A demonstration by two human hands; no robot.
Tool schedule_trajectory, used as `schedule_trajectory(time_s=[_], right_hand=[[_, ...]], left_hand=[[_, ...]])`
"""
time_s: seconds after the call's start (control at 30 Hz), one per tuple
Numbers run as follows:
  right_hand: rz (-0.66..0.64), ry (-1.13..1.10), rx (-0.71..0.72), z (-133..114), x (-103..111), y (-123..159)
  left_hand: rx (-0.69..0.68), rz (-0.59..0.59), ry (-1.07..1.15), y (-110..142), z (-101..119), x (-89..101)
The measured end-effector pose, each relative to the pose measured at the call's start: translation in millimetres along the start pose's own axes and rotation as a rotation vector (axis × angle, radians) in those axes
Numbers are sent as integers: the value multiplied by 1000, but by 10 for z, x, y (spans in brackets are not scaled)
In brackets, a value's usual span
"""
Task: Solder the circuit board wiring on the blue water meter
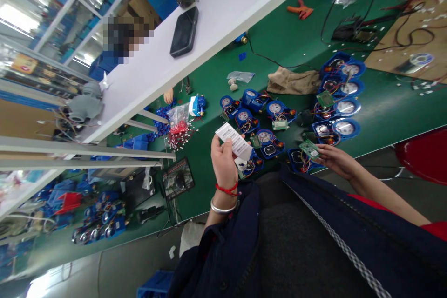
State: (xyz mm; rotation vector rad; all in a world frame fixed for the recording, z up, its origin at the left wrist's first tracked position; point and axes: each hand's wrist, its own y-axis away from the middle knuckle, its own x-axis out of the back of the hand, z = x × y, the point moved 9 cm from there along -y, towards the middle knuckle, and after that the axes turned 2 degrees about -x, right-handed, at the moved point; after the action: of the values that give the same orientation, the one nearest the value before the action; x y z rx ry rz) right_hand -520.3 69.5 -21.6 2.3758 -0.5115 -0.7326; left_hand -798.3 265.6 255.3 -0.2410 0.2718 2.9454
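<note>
Now the left hand (223, 160) is closed on a white label strip (234, 140), held above the green bench (216, 79). Meanwhile the right hand (337, 158) pinches a small green circuit board (309, 149) beside the blue meters (335, 102).

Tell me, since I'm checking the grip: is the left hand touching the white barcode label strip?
Touching. The head view shows the left hand raised with its fingertips pinched on the lower end of the barcode label strip.
</note>
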Motion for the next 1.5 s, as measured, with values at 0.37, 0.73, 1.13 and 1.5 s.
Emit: schedule_trajectory(time_s=[0.37,0.73,1.13,1.5], right_hand=[[1,-28,3,-32,-39,19],[-18,-37,31,-111,-114,69],[-18,-29,38,-125,-135,85],[-33,-44,38,-119,-143,78]], left_hand=[[-37,-3,-3,-14,23,-28],[-98,25,-44,-26,90,-61],[-97,35,-29,-31,80,-55],[-83,39,-7,-25,71,-54]])
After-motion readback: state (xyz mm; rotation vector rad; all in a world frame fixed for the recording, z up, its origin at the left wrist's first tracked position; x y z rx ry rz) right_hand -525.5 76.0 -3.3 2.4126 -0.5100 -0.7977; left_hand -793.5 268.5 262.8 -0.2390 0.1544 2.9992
